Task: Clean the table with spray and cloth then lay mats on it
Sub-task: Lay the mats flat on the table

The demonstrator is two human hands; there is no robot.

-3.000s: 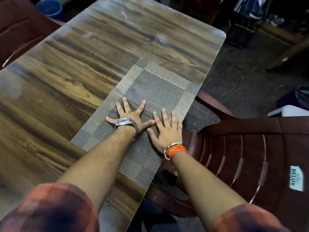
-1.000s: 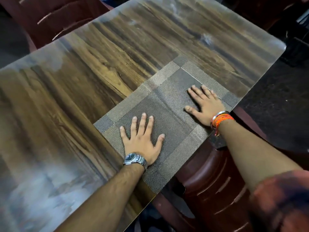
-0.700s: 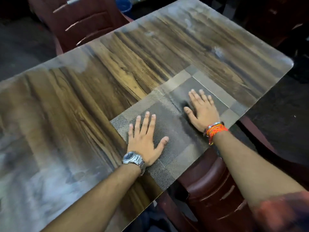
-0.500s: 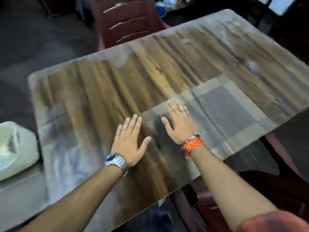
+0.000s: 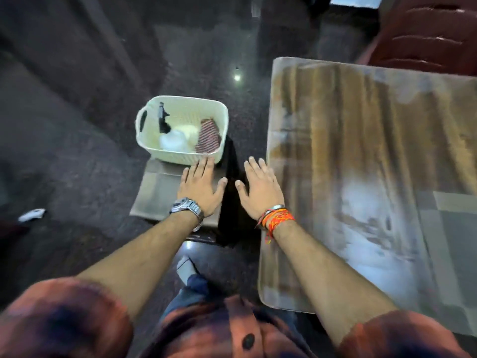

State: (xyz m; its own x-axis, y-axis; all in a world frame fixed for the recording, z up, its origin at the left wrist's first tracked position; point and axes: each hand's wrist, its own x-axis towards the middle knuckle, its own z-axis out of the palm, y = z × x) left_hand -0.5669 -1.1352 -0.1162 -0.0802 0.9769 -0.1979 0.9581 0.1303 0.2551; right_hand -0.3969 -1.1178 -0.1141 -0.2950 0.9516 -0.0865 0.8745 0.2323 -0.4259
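Both hands spread flat: left hand (image 5: 200,186) over woven mats (image 5: 157,192), right hand (image 5: 259,186) beside glossy wood-grain tabletop (image 5: 361,140); ribbed cream basket (image 5: 165,151) beyond.

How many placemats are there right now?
2 visible. One mat lies on the table at the right edge of view. Another mat sits beside the table, under the basket; more may be stacked beneath it.

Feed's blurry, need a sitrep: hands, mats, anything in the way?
Left hand and right hand open, empty. One mat on table; more mats under basket. Basket sits on them.
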